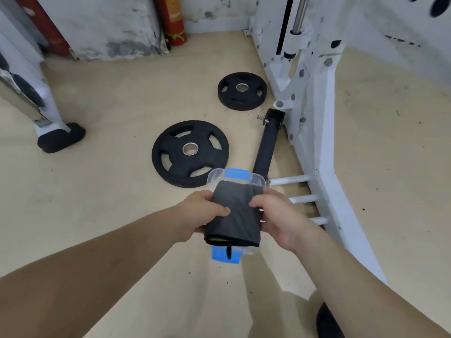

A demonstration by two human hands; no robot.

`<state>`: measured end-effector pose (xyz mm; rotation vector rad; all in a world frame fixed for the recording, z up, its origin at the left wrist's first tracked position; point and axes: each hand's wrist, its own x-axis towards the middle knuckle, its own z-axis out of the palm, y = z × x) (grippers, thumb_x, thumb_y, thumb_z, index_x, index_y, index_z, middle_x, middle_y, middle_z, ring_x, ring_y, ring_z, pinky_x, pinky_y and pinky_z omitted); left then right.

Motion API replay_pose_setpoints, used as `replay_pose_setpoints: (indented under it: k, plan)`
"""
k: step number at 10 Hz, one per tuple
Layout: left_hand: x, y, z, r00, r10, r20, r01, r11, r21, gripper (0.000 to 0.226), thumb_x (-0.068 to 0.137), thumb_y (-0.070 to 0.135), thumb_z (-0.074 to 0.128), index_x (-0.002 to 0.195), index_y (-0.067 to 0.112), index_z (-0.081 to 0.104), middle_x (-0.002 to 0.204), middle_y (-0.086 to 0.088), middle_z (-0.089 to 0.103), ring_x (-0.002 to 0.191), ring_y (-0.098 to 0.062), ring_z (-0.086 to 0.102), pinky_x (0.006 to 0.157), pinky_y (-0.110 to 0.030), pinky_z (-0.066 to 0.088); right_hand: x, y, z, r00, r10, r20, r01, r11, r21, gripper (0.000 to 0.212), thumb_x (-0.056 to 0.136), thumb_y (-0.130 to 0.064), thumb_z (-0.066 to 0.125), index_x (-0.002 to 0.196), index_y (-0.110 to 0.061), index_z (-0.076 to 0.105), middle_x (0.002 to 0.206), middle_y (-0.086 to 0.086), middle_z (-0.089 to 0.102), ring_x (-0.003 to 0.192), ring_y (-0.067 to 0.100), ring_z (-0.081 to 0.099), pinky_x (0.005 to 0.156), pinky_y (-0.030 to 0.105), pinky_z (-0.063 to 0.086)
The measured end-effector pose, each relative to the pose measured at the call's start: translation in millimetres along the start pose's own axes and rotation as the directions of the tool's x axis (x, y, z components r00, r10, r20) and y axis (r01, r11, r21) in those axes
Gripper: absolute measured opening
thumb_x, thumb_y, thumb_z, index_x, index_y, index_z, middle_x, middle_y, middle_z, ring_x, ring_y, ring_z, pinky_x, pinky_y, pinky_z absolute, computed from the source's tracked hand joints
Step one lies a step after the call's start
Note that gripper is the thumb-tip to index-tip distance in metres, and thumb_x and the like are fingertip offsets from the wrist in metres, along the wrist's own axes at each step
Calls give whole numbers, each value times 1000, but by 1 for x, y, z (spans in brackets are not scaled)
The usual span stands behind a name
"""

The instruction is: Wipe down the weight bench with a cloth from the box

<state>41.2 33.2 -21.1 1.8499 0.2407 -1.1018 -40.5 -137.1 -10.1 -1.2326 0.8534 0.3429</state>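
1. Lying folded between both hands is a dark grey cloth [233, 213], soft and matte, with diagonal creases across its top face; a yellowish layer shows at its near open edge and a short black loop hangs from that edge.
2. Left hand [203, 214] grips the cloth's left side, thumb on top and fingers [199, 229] curled beneath.
3. Right hand [278, 215] pinches the cloth's right side, thumb on top, fingers [271, 193] wrapped over the far corner.
4. Directly under the cloth is a clear plastic box [214, 175] with blue clips; one clip shows at the far end, another at the near end below the cloth. Whether cloth and box touch cannot be told.
5. Both sit low over the beige floor [109, 191], in front of the person.
6. A large black weight plate [190, 153] lies flat on the floor just beyond the box, and a smaller plate [242, 91] lies farther back.
7. A white machine frame [314, 132] stands to the right, with a black bar [268, 145] angled along its base.
8. A red cylinder [173, 20] leans against the stained back wall.
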Motion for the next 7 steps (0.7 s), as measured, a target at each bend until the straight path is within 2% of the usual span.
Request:
replay_pose_setpoints:
  k: [1,2,3,4,5,6,7]
  plan:
    - [19,-6,5,999,-19,-40,17,998,-59,30,93,9,70,120,20,64,116,-5,74,105,-25,71,89,-46,62,4,6,3,994,14,-109,-15,1000,-3,35,91,-9,51,125,-11,60,109,2,63,103,25,60,104,50,52]
    - [33,-6,14,997,-8,-71,7,1000,-23,35,94,11,69,126,20,60,119,-7,70,104,-29,70,87,-48,63,-2,5,3,984,21,-178,-25,999,-21,28,94,-12,51,121,-8,60,109,1,60,123,43,57,112,55,46]
    - [45,-4,20,998,5,-62,-6,1000,-10,38,93,12,72,129,20,61,118,-7,71,104,-30,71,89,-50,62,-6,-2,-2,987,28,-158,-25,999,21,13,98,-17,54,105,-17,65,116,8,73,113,29,69,103,48,54]
    - [52,-7,22,999,9,-38,-10,1000,-4,49,93,18,73,139,19,57,125,-6,70,108,-28,70,91,-46,62,-7,1,-12,986,9,-165,-5,1000,24,18,98,-21,59,113,-15,67,111,10,76,109,28,72,98,47,58]
    - [51,-10,24,987,79,-142,-37,960,279,64,98,22,66,154,15,36,145,-8,53,124,-28,58,92,-31,49,-7,2,-19,977,-26,-211,37,998,50,19,98,-22,61,114,-16,67,110,11,78,108,28,73,96,46,59]
    - [40,-2,26,965,210,-154,-140,916,375,51,100,11,58,149,17,42,129,-4,52,113,-22,54,83,-25,43,-6,-4,-21,975,-59,-213,81,992,93,18,100,-23,60,114,-15,68,105,10,77,102,26,74,94,43,58]
    - [18,19,22,950,285,-125,-230,915,331,39,100,4,55,135,20,51,120,5,54,97,-13,54,66,-11,42,-7,-11,-18,977,-73,-201,90,993,76,20,100,-23,59,115,-13,68,97,7,75,91,23,70,92,42,58]
